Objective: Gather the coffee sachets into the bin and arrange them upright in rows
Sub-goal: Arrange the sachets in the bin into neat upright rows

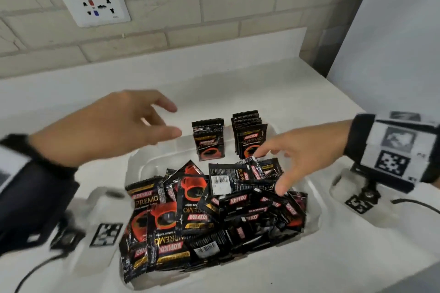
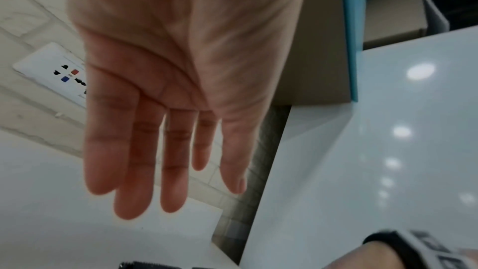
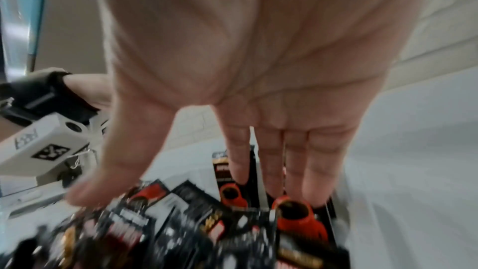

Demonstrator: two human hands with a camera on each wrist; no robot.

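Observation:
A white bin (image 1: pixel 314 200) on the counter holds a loose heap of black and red coffee sachets (image 1: pixel 202 209). Two short rows of sachets stand upright at its far end, one on the left (image 1: pixel 209 139) and one on the right (image 1: pixel 250 137). My left hand (image 1: pixel 133 123) hovers above the bin's far left corner, fingers straight and empty; its bare palm (image 2: pixel 165 93) shows in the left wrist view. My right hand (image 1: pixel 292 152) reaches over the heap with spread fingers and holds nothing. In the right wrist view its fingertips (image 3: pixel 271 183) are just above the sachets (image 3: pixel 181 222).
A brick wall with a white socket plate (image 1: pixel 95 5) runs behind the white counter (image 1: pixel 238 83). A white appliance side (image 1: pixel 392 31) stands at the right. Wrist camera mounts (image 1: pixel 362 197) and a cable (image 1: pixel 416 203) hang close to the bin's sides.

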